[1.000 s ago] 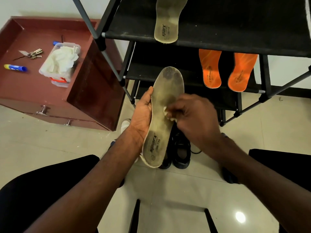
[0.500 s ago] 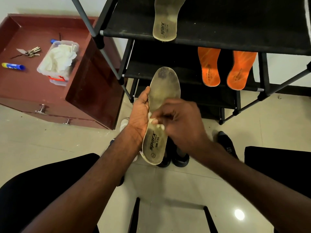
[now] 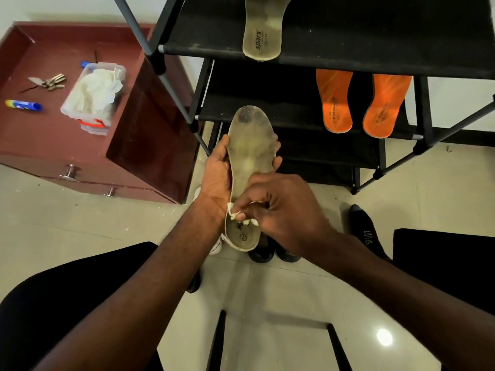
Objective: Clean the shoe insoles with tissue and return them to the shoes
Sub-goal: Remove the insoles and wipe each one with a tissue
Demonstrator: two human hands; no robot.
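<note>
My left hand (image 3: 218,175) grips a dirty beige insole (image 3: 250,145) from below, thumb on its left edge and fingertips curling round its right edge. My right hand (image 3: 281,210) pinches a small white tissue (image 3: 232,212) and presses it onto the heel end of that insole. A matching beige insole (image 3: 263,28) lies on the top shelf of the black shoe rack (image 3: 348,49). Two orange insoles (image 3: 334,101) (image 3: 387,105) lie on the shelf below. Dark shoes (image 3: 267,254) stand on the floor under the held insole, mostly hidden.
A maroon cabinet (image 3: 53,135) at left carries a clear box of tissues (image 3: 93,95), keys (image 3: 51,82) and a blue tube (image 3: 24,105). A black shoe (image 3: 367,231) lies on the tiled floor at right. A white shoe (image 3: 217,246) peeks out beside my left wrist.
My right hand has slid the tissue down the insole from its middle towards the heel. My left hand has kept its hold on the insole.
</note>
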